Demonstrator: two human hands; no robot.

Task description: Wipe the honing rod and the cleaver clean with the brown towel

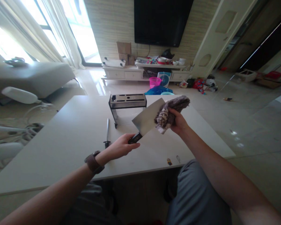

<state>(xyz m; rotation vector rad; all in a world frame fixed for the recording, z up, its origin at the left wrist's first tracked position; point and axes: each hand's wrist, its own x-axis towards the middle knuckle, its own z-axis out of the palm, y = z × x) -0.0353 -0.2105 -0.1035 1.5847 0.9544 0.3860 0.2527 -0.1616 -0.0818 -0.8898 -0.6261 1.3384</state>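
A cleaver (pixel 146 117) with a broad metal blade and black handle is held above the white table (pixel 61 140). My left hand (pixel 123 146) is closed round its handle, the blade slanting up and to the right. In my right hand (pixel 178 122) is a bunched grey-brown cloth (pixel 175 107) with a patterned part, pressed against the blade's right edge; the cloth hides that edge. Beyond the blade stands a metal and black knife block (pixel 128 100) with slots in its top. A sharpening steel (pixel 108 131) lies to the left, its handle partly behind my left wrist.
Two small items, one a colourful figure (pixel 169 161), lie near the table's front edge. Behind the table are a blue plastic bag (pixel 158 90), a pink basket (pixel 155 82) and a low white cabinet (pixel 133 74). A white chair (pixel 21 95) stands at the left.
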